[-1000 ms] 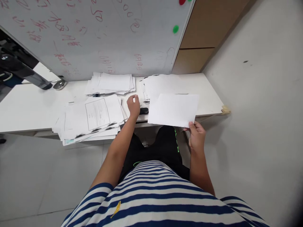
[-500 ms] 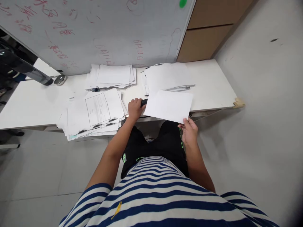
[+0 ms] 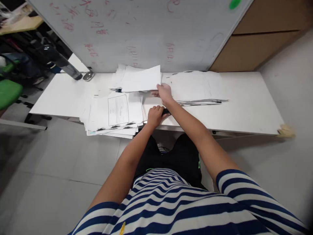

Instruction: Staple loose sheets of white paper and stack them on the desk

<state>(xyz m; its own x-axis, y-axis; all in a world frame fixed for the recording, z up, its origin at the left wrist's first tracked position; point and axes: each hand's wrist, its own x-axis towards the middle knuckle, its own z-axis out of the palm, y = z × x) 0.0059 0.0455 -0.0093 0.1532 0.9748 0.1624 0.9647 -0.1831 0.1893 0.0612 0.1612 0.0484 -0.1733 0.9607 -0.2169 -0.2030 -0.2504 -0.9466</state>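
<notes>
My left hand (image 3: 156, 116) is closed around a black stapler (image 3: 166, 111) at the front edge of the table; its far end is partly covered by my right forearm. Reaching across to the left, my right hand (image 3: 164, 93) grips the right corner of some white paper (image 3: 143, 79). That paper lies over the back paper stack (image 3: 118, 78), slightly tilted, and whether it rests fully on it I cannot tell. In front is another stack with a printed, framed page (image 3: 118, 110) on top. A wide pile of sheets (image 3: 198, 86) lies to the right.
A whiteboard (image 3: 146, 32) with red writing stands behind the white table (image 3: 249, 107). A dark bottle (image 3: 70, 70) and a small rounded device (image 3: 88, 76) are at the back left. Brown boxes (image 3: 264, 49) stand behind on the right. A green chair (image 3: 9, 93) is far left.
My right hand has carried the paper from beside the stapler, leftward and away, onto the back stack. My left hand stays on the stapler. The view has shifted left.
</notes>
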